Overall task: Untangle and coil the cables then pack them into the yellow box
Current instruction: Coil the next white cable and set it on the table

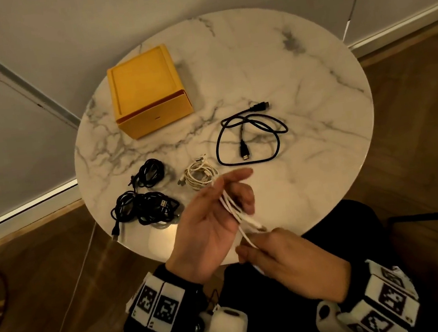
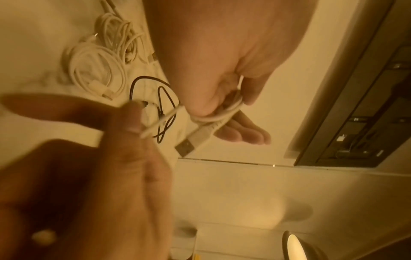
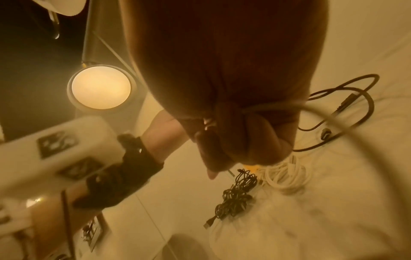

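Observation:
A closed yellow box [image 1: 145, 89] sits at the back left of the round marble table [image 1: 297, 70]. My left hand [image 1: 234, 200] is raised over the table's near edge and holds a white cable [image 1: 232, 209] looped round its fingers; the USB plug [image 2: 189, 146] sticks out of the loops. Just below it, my right hand [image 1: 249, 248] pinches the free strand of the same cable [image 3: 266, 105]. On the table lie a loose black cable [image 1: 243, 149], a white coil [image 1: 199, 174], a small black coil [image 1: 151, 172] and a black tangled bundle [image 1: 145, 207].
A lit round lamp [image 3: 101, 87] stands beside the table on the left. Wooden floor and pale wall panels surround the table. My dark-clothed lap is under the near edge. Bare marble shows on the table's right half.

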{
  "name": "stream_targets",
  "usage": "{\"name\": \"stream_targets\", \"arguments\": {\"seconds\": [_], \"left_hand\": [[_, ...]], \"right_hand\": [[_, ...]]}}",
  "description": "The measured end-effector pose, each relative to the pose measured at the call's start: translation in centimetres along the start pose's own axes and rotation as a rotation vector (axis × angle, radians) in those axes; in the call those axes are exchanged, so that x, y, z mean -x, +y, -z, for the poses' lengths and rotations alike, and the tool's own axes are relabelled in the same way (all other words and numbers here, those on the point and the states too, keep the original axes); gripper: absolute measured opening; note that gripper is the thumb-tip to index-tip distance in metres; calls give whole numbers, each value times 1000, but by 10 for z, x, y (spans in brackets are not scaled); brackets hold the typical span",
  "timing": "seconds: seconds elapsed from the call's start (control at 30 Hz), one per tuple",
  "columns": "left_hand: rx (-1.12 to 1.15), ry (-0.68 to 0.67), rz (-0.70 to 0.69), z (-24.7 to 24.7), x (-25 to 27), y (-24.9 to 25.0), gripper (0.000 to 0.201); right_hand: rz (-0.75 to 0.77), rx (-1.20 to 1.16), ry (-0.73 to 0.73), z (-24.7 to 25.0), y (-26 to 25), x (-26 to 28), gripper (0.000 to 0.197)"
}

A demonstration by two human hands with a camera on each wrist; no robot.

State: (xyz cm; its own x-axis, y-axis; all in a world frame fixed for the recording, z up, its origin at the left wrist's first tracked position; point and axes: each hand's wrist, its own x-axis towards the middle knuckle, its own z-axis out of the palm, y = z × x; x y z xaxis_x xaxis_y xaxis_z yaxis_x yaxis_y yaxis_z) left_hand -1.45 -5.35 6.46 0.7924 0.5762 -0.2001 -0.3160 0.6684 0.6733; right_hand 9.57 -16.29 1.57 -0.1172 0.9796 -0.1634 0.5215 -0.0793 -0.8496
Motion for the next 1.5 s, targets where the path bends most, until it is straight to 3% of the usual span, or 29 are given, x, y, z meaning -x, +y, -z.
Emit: {"name": "stream_targets", "arguments": {"seconds": [0.1, 0.27, 0.43, 0.5, 0.7, 0.83, 1.07, 1.2, 1.33, 1.5], "left_hand": [[61, 113, -98, -1, -2, 5, 38], [-35, 238, -137, 5, 1, 5, 40], [-348, 246, -139, 11, 5, -8, 39], [-503, 223, -65, 13, 9, -8, 37], [-760, 41, 374, 28, 25, 0, 42], [-702, -154, 465, 28, 36, -15, 48], [-313, -187, 443, 32, 34, -14, 33], [-112, -282, 442, 32, 26, -10, 32], [129, -330, 393, 33, 19, -12, 36], [240, -344, 316, 32, 18, -13, 40]], "right_hand": [[-5, -26, -34, -1, -5, 5, 40], [14, 120, -47, 13, -11, 11, 36], [68, 309, -39, 24, -22, 15, 30], [110, 334, -13, 34, -21, 16, 23], [139, 217, 19, 63, -11, 16, 24], [185, 4, -15, 65, -6, 7, 17], [36, -549, -47, 47, 5, -3, 19], [-2, -640, -126, 35, 5, -10, 41], [23, -702, -109, 26, 0, -16, 32], [5, -622, 13, 20, -1, -25, 30]]}}
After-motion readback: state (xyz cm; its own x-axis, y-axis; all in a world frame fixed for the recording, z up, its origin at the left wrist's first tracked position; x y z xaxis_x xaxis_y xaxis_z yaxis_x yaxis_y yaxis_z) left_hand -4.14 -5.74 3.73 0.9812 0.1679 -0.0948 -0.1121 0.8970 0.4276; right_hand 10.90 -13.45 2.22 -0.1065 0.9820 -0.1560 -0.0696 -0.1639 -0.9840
